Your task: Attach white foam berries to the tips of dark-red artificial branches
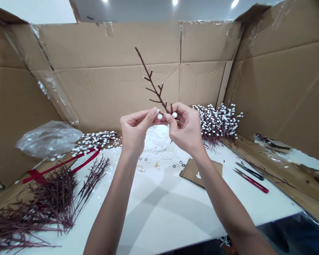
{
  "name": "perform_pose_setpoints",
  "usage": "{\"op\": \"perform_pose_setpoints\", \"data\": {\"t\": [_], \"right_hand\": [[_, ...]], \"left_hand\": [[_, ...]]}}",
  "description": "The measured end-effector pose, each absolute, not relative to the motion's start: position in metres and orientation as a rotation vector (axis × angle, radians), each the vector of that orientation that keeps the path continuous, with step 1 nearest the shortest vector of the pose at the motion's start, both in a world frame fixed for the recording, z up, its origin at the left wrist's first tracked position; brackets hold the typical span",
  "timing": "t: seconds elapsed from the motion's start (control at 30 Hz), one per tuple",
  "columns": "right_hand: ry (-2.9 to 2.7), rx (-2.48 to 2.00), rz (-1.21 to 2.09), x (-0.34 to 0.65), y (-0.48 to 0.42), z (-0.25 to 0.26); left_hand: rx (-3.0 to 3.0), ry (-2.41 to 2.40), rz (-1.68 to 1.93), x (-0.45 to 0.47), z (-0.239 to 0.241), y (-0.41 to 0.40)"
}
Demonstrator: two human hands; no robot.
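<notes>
One left hand (134,134) and one right hand (188,130); one held branch (154,90); at least two white balls (174,114) at the hands. Upon one table (149,226): two snips (257,185), one black, one red; one cardboard piece (192,172); at least five black rings (183,165); two gold-coloured pieces (156,165). Elsewhere: two clusters of white-berried stems (215,120); one plastic bag (49,138); three ceiling lights (174,2). Bare twigs (61,187): too many to count.

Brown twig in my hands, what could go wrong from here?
The white ball by the left hand, if loose, could drop and get lost among the scattered white bits on the table. The twig is thin and might bend if the right hand squeezes hard. The red-handled snips lie blades bare and might nick reaching fingers.
</notes>
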State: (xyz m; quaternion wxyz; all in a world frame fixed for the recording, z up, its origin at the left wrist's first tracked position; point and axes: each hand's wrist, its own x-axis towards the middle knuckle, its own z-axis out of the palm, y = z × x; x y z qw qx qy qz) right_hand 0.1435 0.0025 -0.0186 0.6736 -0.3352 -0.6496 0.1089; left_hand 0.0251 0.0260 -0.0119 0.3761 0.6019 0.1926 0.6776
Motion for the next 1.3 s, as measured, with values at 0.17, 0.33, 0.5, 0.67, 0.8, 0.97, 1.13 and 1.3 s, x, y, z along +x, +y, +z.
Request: {"op": "perform_pose_setpoints", "data": {"t": [0.17, 0.33, 0.5, 0.67, 0.8, 0.97, 1.13, 1.3], "right_hand": [[-1.501, -0.784, 0.203, 0.145, 0.001, -0.019], [-1.543, -0.809, 0.145, 0.146, -0.001, -0.019], [-1.553, -0.850, 0.125, 0.147, -0.003, -0.017], [-1.559, -0.819, 0.164, 0.147, -0.002, -0.016], [-1.550, -0.790, 0.203, 0.149, 0.000, -0.017], [-1.545, -0.754, 0.238, 0.150, 0.002, -0.018], [-1.540, -0.737, 0.235, 0.150, 0.004, -0.019], [-1.520, -0.713, 0.221, 0.150, 0.007, -0.019]], "left_hand": [[1.498, 0.515, 1.642, 0.021, -0.009, 0.025], [1.448, 0.541, 1.530, 0.016, -0.007, 0.025], [1.383, 0.575, 1.482, 0.013, -0.006, 0.027], [1.430, 0.606, 1.514, 0.014, -0.006, 0.025], [1.470, 0.649, 1.572, 0.017, -0.005, 0.022], [1.535, 0.644, 1.611, 0.018, -0.007, 0.023], [1.575, 0.585, 1.626, 0.019, -0.007, 0.023], [1.596, 0.559, 1.634, 0.020, -0.008, 0.023]]}}
